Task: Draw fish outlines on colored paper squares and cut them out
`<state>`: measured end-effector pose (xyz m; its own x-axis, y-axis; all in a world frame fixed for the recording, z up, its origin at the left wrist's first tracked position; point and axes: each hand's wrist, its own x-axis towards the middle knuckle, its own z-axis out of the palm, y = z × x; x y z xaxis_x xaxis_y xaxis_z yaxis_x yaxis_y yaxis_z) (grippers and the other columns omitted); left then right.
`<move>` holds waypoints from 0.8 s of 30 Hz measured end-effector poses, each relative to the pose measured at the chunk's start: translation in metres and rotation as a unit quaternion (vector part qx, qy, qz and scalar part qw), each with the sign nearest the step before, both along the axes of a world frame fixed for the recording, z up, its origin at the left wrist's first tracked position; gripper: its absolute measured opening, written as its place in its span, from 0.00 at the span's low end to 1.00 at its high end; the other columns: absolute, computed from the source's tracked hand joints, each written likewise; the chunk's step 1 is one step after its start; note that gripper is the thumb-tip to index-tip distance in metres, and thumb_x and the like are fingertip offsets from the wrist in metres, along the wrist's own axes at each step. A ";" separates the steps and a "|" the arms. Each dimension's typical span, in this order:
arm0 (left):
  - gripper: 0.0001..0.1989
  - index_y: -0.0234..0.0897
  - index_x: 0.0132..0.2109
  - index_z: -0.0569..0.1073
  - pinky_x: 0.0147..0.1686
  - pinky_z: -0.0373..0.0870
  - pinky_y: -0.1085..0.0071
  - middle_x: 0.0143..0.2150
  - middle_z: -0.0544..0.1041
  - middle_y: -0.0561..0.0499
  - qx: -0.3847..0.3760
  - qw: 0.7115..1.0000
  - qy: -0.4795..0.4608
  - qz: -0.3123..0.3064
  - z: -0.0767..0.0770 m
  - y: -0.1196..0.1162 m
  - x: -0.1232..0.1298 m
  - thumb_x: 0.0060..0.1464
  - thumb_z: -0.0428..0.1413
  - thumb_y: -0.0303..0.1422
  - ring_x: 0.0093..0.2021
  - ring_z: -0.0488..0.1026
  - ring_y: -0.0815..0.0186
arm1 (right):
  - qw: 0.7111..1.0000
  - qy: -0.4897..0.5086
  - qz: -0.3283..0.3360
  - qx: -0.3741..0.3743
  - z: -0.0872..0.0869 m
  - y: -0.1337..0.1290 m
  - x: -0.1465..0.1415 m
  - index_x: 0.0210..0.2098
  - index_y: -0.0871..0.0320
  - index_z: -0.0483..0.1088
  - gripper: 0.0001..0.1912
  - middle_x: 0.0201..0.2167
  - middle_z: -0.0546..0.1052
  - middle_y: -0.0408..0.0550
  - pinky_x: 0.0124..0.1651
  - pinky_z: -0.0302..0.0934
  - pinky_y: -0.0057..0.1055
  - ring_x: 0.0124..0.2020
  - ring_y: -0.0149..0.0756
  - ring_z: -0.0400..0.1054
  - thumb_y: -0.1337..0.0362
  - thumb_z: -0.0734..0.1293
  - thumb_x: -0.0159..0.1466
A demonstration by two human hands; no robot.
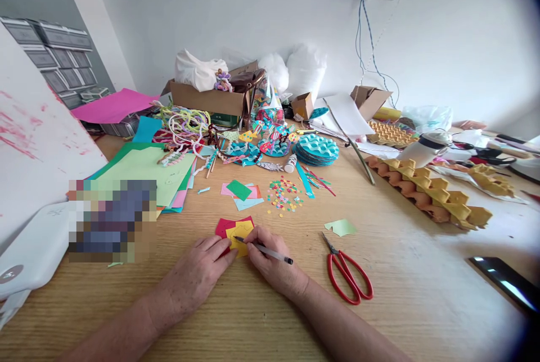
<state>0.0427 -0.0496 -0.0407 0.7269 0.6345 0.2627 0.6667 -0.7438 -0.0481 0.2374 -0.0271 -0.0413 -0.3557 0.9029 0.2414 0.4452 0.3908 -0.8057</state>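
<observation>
A piece of yellow paper [239, 245] with a drawn line on it lies over red paper [222, 227] on the wooden table. My left hand [202, 263] rests at its left edge, fingers stretched out, with the fingertips pressing the paper down. In my right hand [272, 261] is a pen [276, 253], gripped between thumb and fingers, its tip touching the yellow paper. Right of that hand lie red-handled scissors [348, 275], and near their tips a cut scrap of light green paper [341, 227].
Small paper dots [284, 196] and coloured paper pieces [242, 193] lie beyond my hands. Stacked coloured sheets [147, 168] are on the left, blue scalloped plates [316, 150] at the back. An egg carton [426, 188] and a phone [504, 280] lie on the right.
</observation>
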 end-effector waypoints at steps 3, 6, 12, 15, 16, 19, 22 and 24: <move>0.16 0.32 0.51 0.70 0.42 0.73 0.60 0.44 0.74 0.43 0.001 1.000 -0.001 -0.001 0.000 0.000 0.000 0.59 0.44 0.21 0.43 0.70 0.57 | 1.000 0.002 0.000 0.000 0.000 0.000 0.000 0.28 0.57 0.63 0.05 0.19 0.67 0.39 0.25 0.52 0.23 0.20 0.28 0.58 0.71 0.59 0.57; 0.16 0.32 0.50 0.70 0.42 0.73 0.60 0.44 0.74 0.43 0.001 1.000 -0.004 0.001 0.000 0.000 0.000 0.58 0.45 0.21 0.43 0.71 0.58 | 1.000 0.007 0.006 0.003 0.000 0.001 0.000 0.28 0.57 0.63 0.05 0.19 0.66 0.38 0.25 0.52 0.23 0.20 0.27 0.58 0.71 0.58 0.57; 0.17 0.32 0.51 0.70 0.42 0.74 0.60 0.44 0.74 0.44 0.011 1.000 0.004 -0.001 -0.001 0.000 0.000 0.58 0.44 0.21 0.42 0.71 0.58 | 1.000 0.014 0.006 0.002 0.000 0.001 0.000 0.28 0.56 0.63 0.04 0.19 0.66 0.39 0.24 0.52 0.23 0.20 0.28 0.58 0.70 0.58 0.57; 0.18 0.32 0.51 0.70 0.42 0.74 0.60 0.44 0.74 0.43 0.014 1.000 0.002 -0.002 -0.002 0.000 -0.001 0.58 0.43 0.21 0.43 0.71 0.58 | 1.000 0.013 0.004 0.003 0.000 0.001 0.001 0.28 0.56 0.63 0.05 0.19 0.66 0.39 0.25 0.53 0.23 0.20 0.28 0.58 0.71 0.58 0.57; 0.18 0.32 0.51 0.70 0.42 0.74 0.60 0.44 0.74 0.43 0.016 1.000 0.001 -0.002 -0.003 0.000 -0.001 0.58 0.43 0.20 0.43 0.71 0.58 | 1.000 0.013 0.003 0.004 -0.001 0.000 0.000 0.28 0.56 0.63 0.05 0.19 0.66 0.39 0.25 0.53 0.23 0.20 0.28 0.59 0.71 0.58 0.57; 0.18 0.32 0.51 0.70 0.42 0.74 0.60 0.45 0.74 0.43 0.017 1.000 -0.001 -0.003 -0.003 0.001 -0.001 0.59 0.41 0.21 0.43 0.71 0.58 | 1.000 0.014 0.002 0.003 -0.001 0.001 0.000 0.28 0.57 0.63 0.05 0.19 0.67 0.39 0.24 0.52 0.23 0.20 0.28 0.58 0.70 0.58 0.57; 0.18 0.33 0.51 0.70 0.43 0.73 0.61 0.45 0.74 0.44 0.011 1.000 0.003 0.004 -0.002 0.001 0.000 0.60 0.41 0.21 0.43 0.70 0.59 | 1.000 0.014 0.008 0.005 -0.001 0.001 0.000 0.28 0.57 0.63 0.04 0.19 0.67 0.39 0.24 0.52 0.23 0.20 0.28 0.58 0.70 0.58 0.57; 0.18 0.34 0.51 0.70 0.43 0.73 0.63 0.45 0.74 0.45 0.009 1.000 0.006 0.007 -0.001 0.000 0.000 0.59 0.42 0.21 0.43 0.70 0.60 | 1.000 0.012 0.008 0.006 0.000 0.001 0.000 0.28 0.57 0.63 0.05 0.19 0.67 0.39 0.25 0.52 0.23 0.20 0.28 0.58 0.70 0.58 0.57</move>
<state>0.0429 -0.0493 -0.0419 0.7204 0.6407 0.2656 0.6770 -0.7328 -0.0687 0.2374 -0.0262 -0.0412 -0.3636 0.8942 0.2610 0.4199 0.4074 -0.8110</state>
